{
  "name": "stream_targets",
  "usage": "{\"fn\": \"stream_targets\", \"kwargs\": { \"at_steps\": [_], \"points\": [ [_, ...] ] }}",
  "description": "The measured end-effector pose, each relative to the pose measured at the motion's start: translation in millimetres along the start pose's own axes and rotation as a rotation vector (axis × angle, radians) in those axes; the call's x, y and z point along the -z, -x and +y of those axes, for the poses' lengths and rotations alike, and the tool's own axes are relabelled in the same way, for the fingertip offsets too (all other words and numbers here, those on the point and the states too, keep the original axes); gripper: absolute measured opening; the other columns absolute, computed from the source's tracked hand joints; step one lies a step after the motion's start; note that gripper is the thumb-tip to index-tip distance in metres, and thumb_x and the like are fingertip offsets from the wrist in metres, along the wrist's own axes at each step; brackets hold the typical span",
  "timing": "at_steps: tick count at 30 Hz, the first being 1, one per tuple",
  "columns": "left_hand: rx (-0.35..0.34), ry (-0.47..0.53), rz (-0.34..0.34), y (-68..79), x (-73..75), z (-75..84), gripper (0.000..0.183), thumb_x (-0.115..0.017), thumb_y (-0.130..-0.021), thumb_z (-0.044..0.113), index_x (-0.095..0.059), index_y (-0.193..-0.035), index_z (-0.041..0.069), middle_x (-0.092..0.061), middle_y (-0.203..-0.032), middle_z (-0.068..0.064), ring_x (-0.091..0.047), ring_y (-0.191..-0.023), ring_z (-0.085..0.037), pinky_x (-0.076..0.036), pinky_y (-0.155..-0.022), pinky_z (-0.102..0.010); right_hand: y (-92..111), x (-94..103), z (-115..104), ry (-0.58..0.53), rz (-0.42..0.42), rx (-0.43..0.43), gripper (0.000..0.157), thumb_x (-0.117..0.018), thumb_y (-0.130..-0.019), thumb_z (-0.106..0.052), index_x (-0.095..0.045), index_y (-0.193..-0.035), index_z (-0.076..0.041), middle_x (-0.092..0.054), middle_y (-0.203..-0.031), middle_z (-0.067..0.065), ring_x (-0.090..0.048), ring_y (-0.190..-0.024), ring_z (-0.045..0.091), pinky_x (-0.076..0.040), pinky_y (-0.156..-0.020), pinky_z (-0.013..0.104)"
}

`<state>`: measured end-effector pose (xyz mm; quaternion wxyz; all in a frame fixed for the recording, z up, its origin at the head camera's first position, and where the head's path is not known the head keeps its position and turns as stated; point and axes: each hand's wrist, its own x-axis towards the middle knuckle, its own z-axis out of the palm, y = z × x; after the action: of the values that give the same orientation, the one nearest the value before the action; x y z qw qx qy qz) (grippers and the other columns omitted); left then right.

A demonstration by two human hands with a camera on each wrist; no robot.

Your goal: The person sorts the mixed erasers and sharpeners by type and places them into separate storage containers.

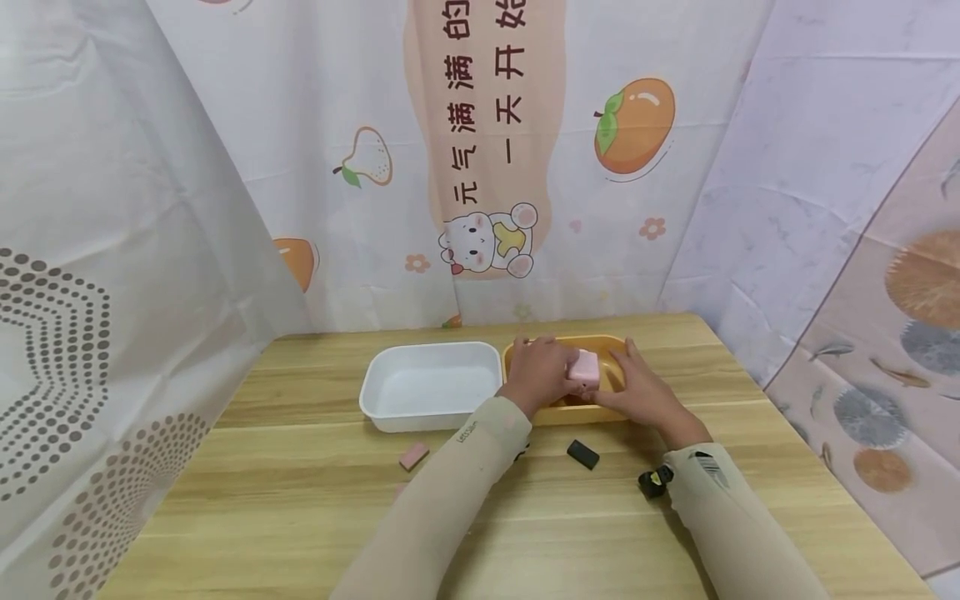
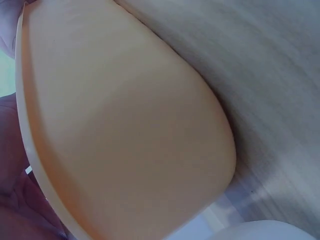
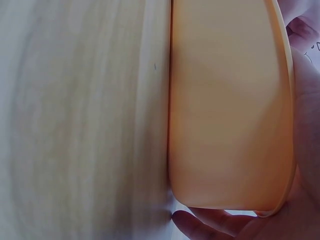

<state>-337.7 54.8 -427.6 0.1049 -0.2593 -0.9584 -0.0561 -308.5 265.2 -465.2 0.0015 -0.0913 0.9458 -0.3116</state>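
We see two bare hands at work over an orange tray (image 1: 570,414). The left hand (image 1: 537,373) grasps a pink block (image 1: 583,372), its near side partly covered by the thumbs; we cannot make out what lies beneath it. The block sits in the tray, between the hands. The right hand (image 1: 647,390) spreads around the tray's right end, thumb close by the block, but we cannot tell whether it grips. To the left of the grip stands a white tray (image 1: 431,423), its near right edge partly hidden by the left sleeve (image 1: 435,500). Nearer the wearer than the grip, a black piece (image 1: 582,454) and a small pink piece (image 1: 414,456) lie on the wooden table (image 1: 570,550); another pink bit (image 1: 401,489) peeks out, mostly covered by that sleeve. In both wrist views, we see mainly the orange tray's outer wall, the hands cut off at the edges.
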Motion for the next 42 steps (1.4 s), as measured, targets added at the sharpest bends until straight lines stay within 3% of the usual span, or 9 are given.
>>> {"fn": "stream_targets", "kwargs": {
  "at_steps": [3,8,13,19,29,37,42],
  "points": [
    [0.003,-0.005,0.000,-0.5,-3.5,-2.2,0.043,-0.075,-0.086,0.064,-0.076,-0.116,0.034,-0.076,-0.114,0.014,-0.057,-0.134,-0.019,-0.039,-0.105,-0.051,0.5,-0.7,-1.0,-0.001,-0.002,0.001,0.113,-0.074,-0.085,-0.065,-0.023,-0.163,-0.001,0.008,-0.171,0.027,-0.021,-0.150,0.058,-0.030,-0.113,0.073],
    [0.003,-0.006,-0.024,0.5,-3.9,-6.7,0.052,-0.074,-0.085,0.067,-0.073,-0.126,0.035,-0.073,-0.123,0.015,-0.058,-0.127,-0.016,-0.041,-0.102,-0.047,1.5,-1.3,-3.5,0.000,-0.007,-0.001,0.113,-0.074,-0.085,-0.065,-0.023,-0.163,-0.001,0.008,-0.171,0.027,-0.022,-0.150,0.058,-0.031,-0.113,0.073],
    [-0.031,0.025,-0.054,3.8,3.2,-11.4,0.062,-0.073,-0.085,0.069,-0.067,-0.138,0.036,-0.065,-0.141,0.011,-0.057,-0.130,-0.015,-0.041,-0.107,-0.048,2.1,-0.8,-5.2,0.001,-0.011,-0.005,0.112,-0.074,-0.086,-0.064,-0.023,-0.163,-0.001,0.009,-0.171,0.026,-0.022,-0.150,0.058,-0.031,-0.113,0.073],
    [-0.029,0.075,-0.062,14.3,19.0,-24.0,0.057,-0.066,-0.093,0.064,-0.064,-0.142,0.033,-0.055,-0.155,0.004,-0.049,-0.144,-0.018,-0.037,-0.115,-0.053,1.1,-0.9,-3.4,0.004,-0.007,-0.004,0.114,-0.073,-0.085,-0.068,-0.022,-0.164,-0.002,0.009,-0.171,0.026,-0.021,-0.150,0.058,-0.030,-0.112,0.074],
    [0.047,0.118,0.011,50.5,44.3,-79.0,0.056,-0.060,-0.101,0.056,-0.058,-0.148,0.028,-0.049,-0.159,0.002,-0.044,-0.148,-0.023,-0.036,-0.116,-0.055,3.8,1.3,-4.4,0.018,-0.005,-0.003,0.118,-0.073,-0.083,-0.072,-0.022,-0.164,-0.003,0.011,-0.171,0.025,-0.019,-0.149,0.060,-0.031,-0.111,0.075],
    [0.088,0.126,0.021,76.4,59.2,-114.1,0.057,-0.059,-0.101,0.056,-0.058,-0.148,0.025,-0.047,-0.161,-0.004,-0.043,-0.149,-0.027,-0.034,-0.117,-0.058,3.3,0.3,-2.7,0.044,-0.004,-0.001,0.118,-0.071,-0.083,-0.074,-0.023,-0.164,-0.002,0.012,-0.171,0.025,-0.020,-0.150,0.059,-0.031,-0.112,0.074],
    [0.149,0.135,0.018,97.8,64.2,-136.8,0.062,-0.058,-0.100,0.060,-0.056,-0.150,0.024,-0.044,-0.163,-0.006,-0.041,-0.150,-0.028,-0.033,-0.118,-0.059,3.6,0.6,-5.4,0.052,-0.008,0.009,0.116,-0.071,-0.084,-0.072,-0.023,-0.163,-0.001,0.010,-0.171,0.027,-0.021,-0.149,0.060,-0.032,-0.111,0.074]
  ]
}}
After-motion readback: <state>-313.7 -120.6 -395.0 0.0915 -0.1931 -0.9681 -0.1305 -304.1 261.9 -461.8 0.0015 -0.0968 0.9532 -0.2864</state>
